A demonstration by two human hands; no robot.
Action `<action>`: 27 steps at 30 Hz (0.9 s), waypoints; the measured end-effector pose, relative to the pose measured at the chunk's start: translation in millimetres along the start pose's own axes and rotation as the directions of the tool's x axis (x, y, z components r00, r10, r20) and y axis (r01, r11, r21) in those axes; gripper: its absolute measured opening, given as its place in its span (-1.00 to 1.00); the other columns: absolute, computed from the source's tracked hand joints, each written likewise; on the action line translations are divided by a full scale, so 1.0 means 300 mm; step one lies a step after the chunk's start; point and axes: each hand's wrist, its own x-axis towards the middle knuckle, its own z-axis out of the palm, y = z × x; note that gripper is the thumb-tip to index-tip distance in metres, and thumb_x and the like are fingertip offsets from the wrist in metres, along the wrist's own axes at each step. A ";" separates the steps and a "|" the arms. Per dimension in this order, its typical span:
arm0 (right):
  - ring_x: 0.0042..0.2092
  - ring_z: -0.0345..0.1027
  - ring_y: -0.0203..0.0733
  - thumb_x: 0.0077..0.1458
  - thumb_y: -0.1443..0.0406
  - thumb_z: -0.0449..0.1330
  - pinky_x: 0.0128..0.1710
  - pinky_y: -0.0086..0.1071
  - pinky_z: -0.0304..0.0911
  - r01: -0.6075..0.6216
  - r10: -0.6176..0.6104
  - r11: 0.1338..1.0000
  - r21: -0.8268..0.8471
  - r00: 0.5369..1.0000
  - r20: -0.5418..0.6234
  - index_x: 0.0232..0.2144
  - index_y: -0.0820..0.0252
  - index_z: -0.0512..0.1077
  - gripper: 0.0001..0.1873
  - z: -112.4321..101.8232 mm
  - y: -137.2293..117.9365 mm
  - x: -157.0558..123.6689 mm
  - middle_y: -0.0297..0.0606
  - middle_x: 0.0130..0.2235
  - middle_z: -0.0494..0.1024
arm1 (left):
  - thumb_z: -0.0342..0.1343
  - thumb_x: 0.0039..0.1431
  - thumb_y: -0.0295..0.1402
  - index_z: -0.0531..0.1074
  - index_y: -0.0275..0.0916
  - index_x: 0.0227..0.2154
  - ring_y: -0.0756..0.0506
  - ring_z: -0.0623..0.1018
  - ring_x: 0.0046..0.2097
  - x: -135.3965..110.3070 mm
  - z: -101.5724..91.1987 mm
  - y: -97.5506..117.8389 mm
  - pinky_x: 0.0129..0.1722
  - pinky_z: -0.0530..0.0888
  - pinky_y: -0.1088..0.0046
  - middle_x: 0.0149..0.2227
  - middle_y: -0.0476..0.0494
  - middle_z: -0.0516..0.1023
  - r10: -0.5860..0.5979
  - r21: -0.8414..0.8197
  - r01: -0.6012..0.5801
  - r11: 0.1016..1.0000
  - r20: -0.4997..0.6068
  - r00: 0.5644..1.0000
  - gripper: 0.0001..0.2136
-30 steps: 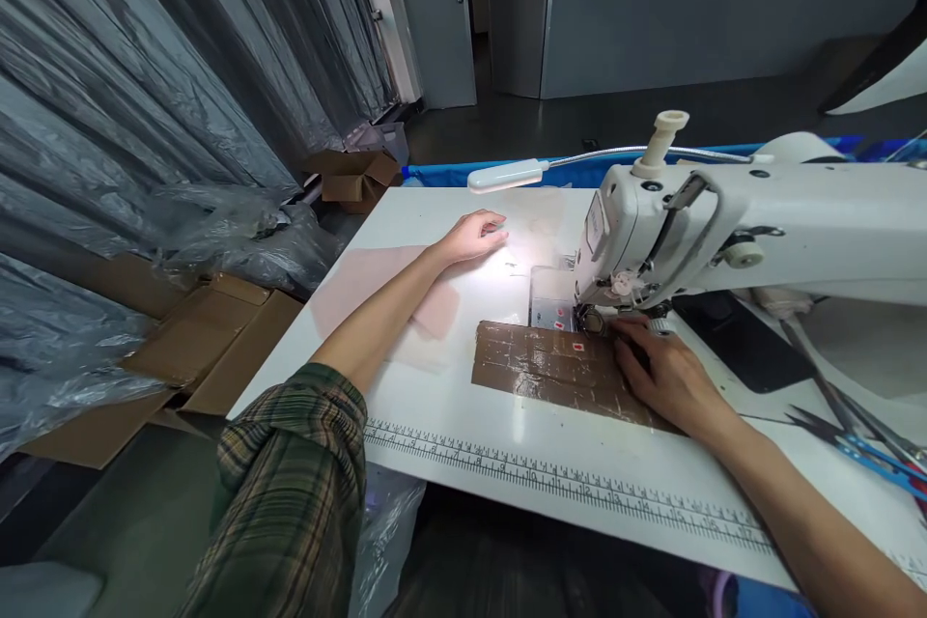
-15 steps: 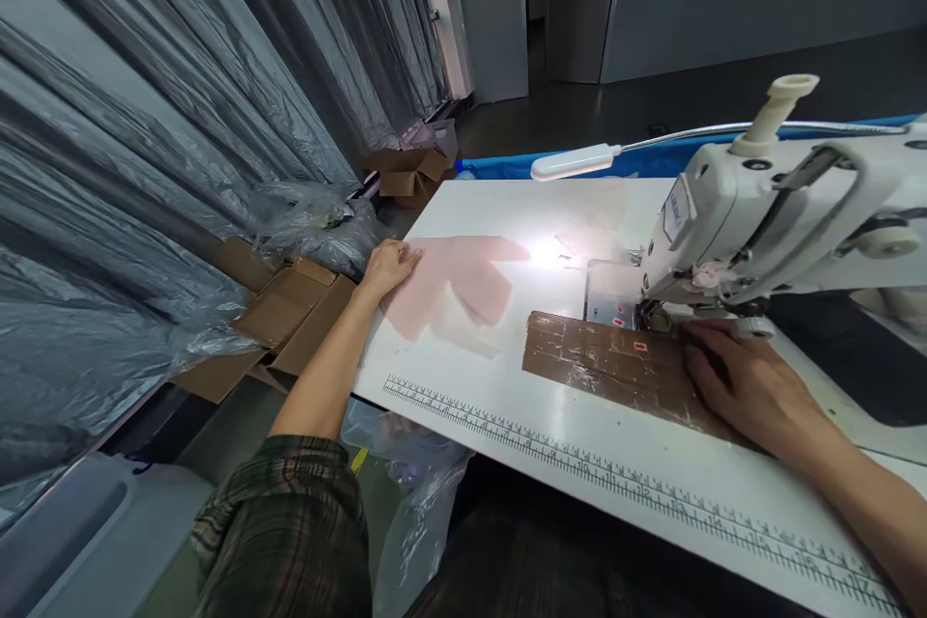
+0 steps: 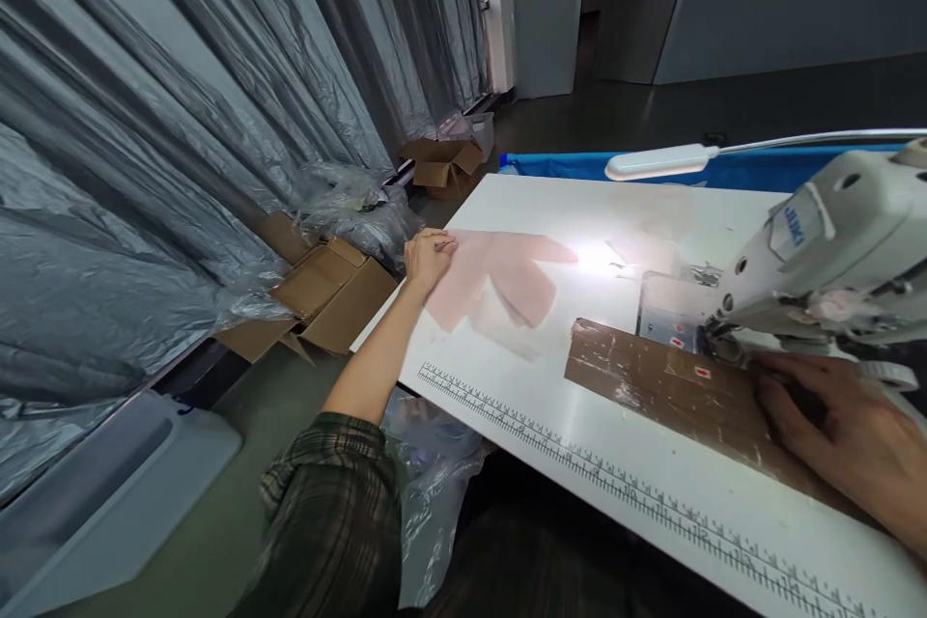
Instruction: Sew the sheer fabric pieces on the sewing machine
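My left hand (image 3: 427,258) reaches to the left edge of the white table (image 3: 550,425), its fingers curled on the edge of a stack of thin pale pink fabric pieces (image 3: 499,280). My right hand (image 3: 844,430) lies on a brown taped patch (image 3: 673,386) on the table, close under the head of the white sewing machine (image 3: 832,251), fingers bent near the needle. What the right fingers press on is hidden in shadow.
A small lamp (image 3: 662,161) on a gooseneck lights the table by the needle plate (image 3: 670,319). A printed ruler (image 3: 623,488) runs along the table's front edge. Open cardboard boxes (image 3: 325,294) and plastic-covered racks (image 3: 181,135) stand to the left.
My left hand moved from the lit table area near the machine back to the table's left edge, onto the pink pieces. The view swung left. My right hand stayed by the needle.
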 end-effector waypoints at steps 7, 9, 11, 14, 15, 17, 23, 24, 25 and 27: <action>-0.19 0.54 0.25 0.02 -0.10 0.06 -0.24 0.10 0.41 -0.041 0.041 0.996 0.078 0.999 0.004 -0.19 -0.03 0.56 -0.53 -0.030 -0.027 -0.014 -0.06 -0.09 0.65 | -0.10 0.43 -0.36 0.49 -0.25 -0.11 -0.12 0.51 -0.05 -0.046 -0.078 0.077 -0.02 0.39 0.22 -0.06 -0.21 0.59 0.302 0.121 -0.306 0.944 0.049 0.952 -0.75; -0.26 0.55 0.23 -0.02 -0.20 0.11 -0.28 0.09 0.45 -0.131 0.119 0.973 0.191 0.990 0.072 -0.18 -0.02 0.59 -0.44 -0.041 -0.046 -0.031 -0.14 -0.15 0.68 | -0.15 0.42 -0.43 0.48 -0.24 -0.10 -0.10 0.52 -0.16 -0.078 -0.102 0.144 -0.19 0.38 0.30 -0.16 -0.20 0.61 0.451 0.114 -0.462 0.879 0.110 0.886 -0.73; -0.27 0.56 0.20 -0.06 -0.25 0.18 -0.36 0.00 0.50 -0.294 0.187 0.890 0.348 0.932 0.309 -0.14 -0.01 0.62 -0.36 -0.054 -0.088 -0.047 -0.15 -0.23 0.69 | -0.13 0.39 -0.48 0.49 -0.19 -0.12 -0.07 0.53 -0.27 -0.123 -0.110 0.232 -0.37 0.30 0.39 -0.23 -0.15 0.63 0.599 0.074 -0.618 0.783 0.177 0.781 -0.73; -0.08 0.57 0.14 -0.01 -0.20 0.27 -0.16 -0.13 0.58 -0.535 0.049 0.664 0.522 0.727 0.685 -0.02 0.06 0.59 -0.35 -0.065 -0.188 -0.059 -0.10 -0.12 0.68 | -0.15 0.40 -0.50 0.52 -0.15 -0.20 -0.01 0.50 -0.41 -0.217 -0.098 0.386 -0.52 0.19 0.45 -0.32 -0.06 0.63 0.772 -0.018 -0.788 0.615 0.219 0.597 -0.70; -0.05 0.56 0.11 0.03 -0.17 0.28 -0.06 -0.12 0.56 -0.589 -0.011 0.591 0.551 0.677 0.736 -0.01 0.09 0.58 -0.37 -0.064 -0.225 -0.058 -0.07 -0.07 0.66 | -0.16 0.40 -0.51 0.52 -0.15 -0.23 0.02 0.47 -0.47 -0.256 -0.091 0.437 -0.54 0.19 0.48 -0.39 -0.03 0.62 0.813 -0.047 -0.826 0.562 0.216 0.541 -0.68; -0.02 0.55 0.04 0.08 -0.13 0.27 0.05 -0.12 0.50 -0.653 -0.108 0.440 0.616 0.643 0.758 -0.06 0.18 0.57 -0.42 -0.050 -0.290 -0.050 -0.04 -0.05 0.64 | -0.11 0.40 -0.48 0.54 -0.16 -0.24 0.04 0.48 -0.49 -0.339 -0.081 0.528 -0.57 0.21 0.49 -0.39 0.00 0.62 0.887 -0.097 -0.889 0.447 0.177 0.426 -0.71; -0.26 0.53 -0.14 0.05 0.07 0.35 -0.27 -0.32 0.52 -0.543 -0.080 0.444 0.713 0.768 0.635 -0.19 0.19 0.54 -0.64 0.011 -0.356 -0.029 -0.17 -0.28 0.64 | 0.12 0.35 -0.15 0.49 -0.28 -0.06 -0.06 0.63 -0.23 -0.466 -0.082 0.696 -0.31 0.57 0.42 -0.24 -0.16 0.65 0.951 -0.370 -0.926 0.075 -0.251 0.178 -0.70; -0.25 0.53 -0.14 0.03 0.14 0.35 -0.27 -0.31 0.52 -0.502 -0.091 0.474 0.723 0.789 0.607 -0.18 0.17 0.54 -0.68 0.010 -0.355 -0.036 -0.19 -0.27 0.63 | 0.11 0.34 -0.09 0.46 -0.30 0.00 -0.11 0.63 -0.15 -0.458 -0.083 0.713 -0.19 0.60 0.35 -0.17 -0.22 0.65 0.949 -0.456 -0.886 0.081 -0.237 0.209 -0.63; -0.23 0.53 -0.13 0.02 0.19 0.34 -0.25 -0.29 0.52 -0.458 -0.126 0.508 0.730 0.799 0.589 -0.19 0.14 0.54 -0.72 0.004 -0.352 -0.048 -0.20 -0.26 0.63 | 0.08 0.34 -0.08 0.42 -0.32 0.06 -0.15 0.61 -0.05 -0.445 -0.083 0.727 -0.07 0.59 0.28 -0.09 -0.30 0.63 0.949 -0.539 -0.837 0.099 -0.201 0.242 -0.58; -0.21 0.54 -0.12 0.03 0.23 0.31 -0.20 -0.26 0.52 -0.382 -0.242 0.587 0.714 0.758 0.605 -0.28 0.10 0.56 -0.84 -0.025 -0.341 -0.078 -0.22 -0.27 0.63 | 0.02 0.36 -0.15 0.34 -0.36 0.16 -0.22 0.54 0.11 -0.416 -0.083 0.748 0.12 0.51 0.13 0.07 -0.40 0.55 0.962 -0.678 -0.724 0.126 -0.096 0.257 -0.55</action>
